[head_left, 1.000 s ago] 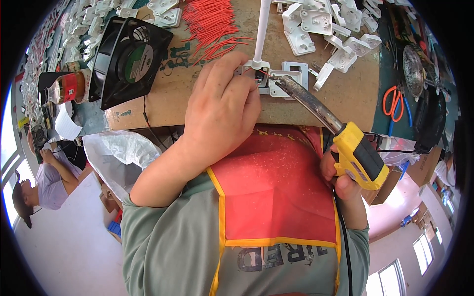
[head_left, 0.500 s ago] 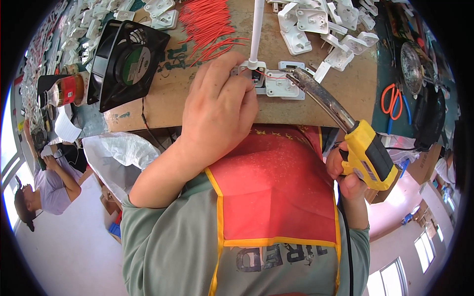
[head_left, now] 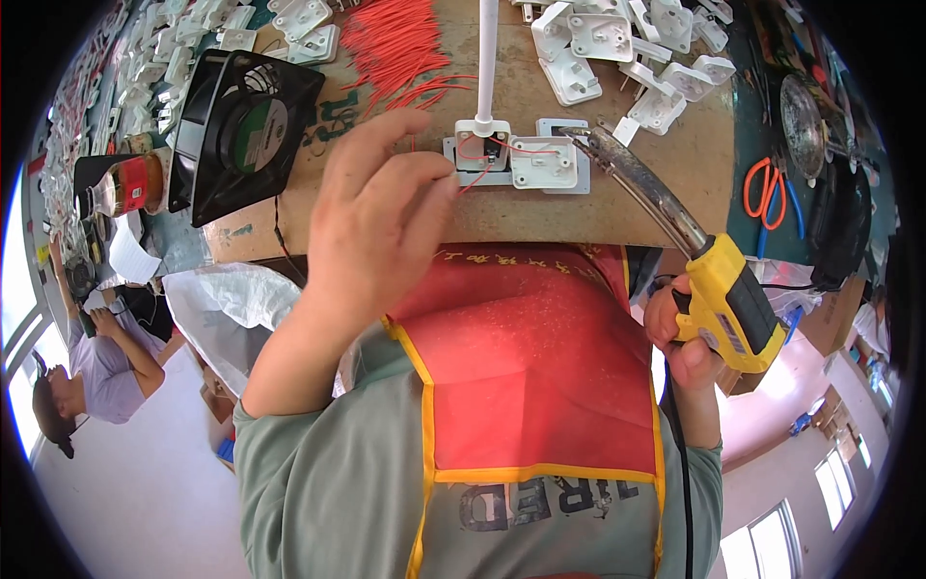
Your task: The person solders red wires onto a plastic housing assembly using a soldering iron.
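My right hand point(head_left: 683, 336) grips the yellow-and-black handle of a soldering gun point(head_left: 728, 299). Its long, darkened metal barrel reaches up and left, with the tip just right of a white plastic housing point(head_left: 543, 172). Left of that lies a second white housing point(head_left: 466, 159), joined to an upright white tube point(head_left: 488, 68). Thin red wires point(head_left: 529, 151) run between the two housings, and one sticks out toward me. My left hand point(head_left: 381, 207) hovers beside the left housing, fingers apart. A sliver of red shows by its fingers; I cannot tell whether it is held.
Behind the housings lies a bundle of red wires point(head_left: 395, 48). White plastic parts point(head_left: 603, 39) are heaped at the back right, more at the far left. A black fan point(head_left: 246, 130) and a jar point(head_left: 130, 185) stand left; orange-handled scissors point(head_left: 765, 193) lie right. A co-worker sits far left.
My left hand has come off the left housing and moved left, its fingers parting. The housing's inside and its red wires now show. The soldering gun has barely moved.
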### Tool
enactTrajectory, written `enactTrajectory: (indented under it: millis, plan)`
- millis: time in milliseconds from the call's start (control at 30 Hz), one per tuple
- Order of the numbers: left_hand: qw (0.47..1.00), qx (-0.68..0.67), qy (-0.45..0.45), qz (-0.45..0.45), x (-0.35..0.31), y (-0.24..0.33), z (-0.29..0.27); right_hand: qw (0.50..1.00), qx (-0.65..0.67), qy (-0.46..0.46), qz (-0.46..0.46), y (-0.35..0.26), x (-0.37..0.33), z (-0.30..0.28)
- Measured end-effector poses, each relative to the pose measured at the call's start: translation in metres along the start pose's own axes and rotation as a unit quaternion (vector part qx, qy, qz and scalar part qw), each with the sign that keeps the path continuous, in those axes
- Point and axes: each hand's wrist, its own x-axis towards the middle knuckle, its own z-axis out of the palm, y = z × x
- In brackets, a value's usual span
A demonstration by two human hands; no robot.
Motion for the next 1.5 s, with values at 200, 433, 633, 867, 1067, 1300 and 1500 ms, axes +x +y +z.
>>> enactTrajectory:
  millis: [200,433,633,867,1067,1300,1500]
  plan:
    - [0.995,-0.001,-0.033,0.097,0.005,-0.013,-0.003,1.000,-0.008,-0.005,-0.023,0.004,-0.002,-0.010]
    - [0.993,-0.049,0.012,0.109,0.019,0.004,0.024,0.999,-0.020,0.001,-0.030,0.001,-0.006,-0.011]
    - [0.993,-0.118,0.001,0.006,0.019,0.017,0.041,0.998,-0.049,-0.004,-0.042,0.003,-0.017,-0.020]
    - [0.997,-0.074,0.014,-0.005,0.019,0.020,0.048,0.998,-0.045,-0.032,-0.027,0.009,-0.024,-0.032]
    - [0.997,-0.078,0.009,-0.003,0.021,0.018,0.049,0.994,-0.085,-0.041,-0.059,0.014,-0.022,-0.034]
    - [0.996,-0.085,0.008,-0.005,0.021,0.016,0.050,0.994,-0.089,-0.047,-0.049,0.018,-0.021,-0.031]
    - [0.996,-0.087,0.012,-0.004,0.022,0.017,0.052,0.993,-0.097,-0.051,-0.053,0.018,-0.020,-0.033]
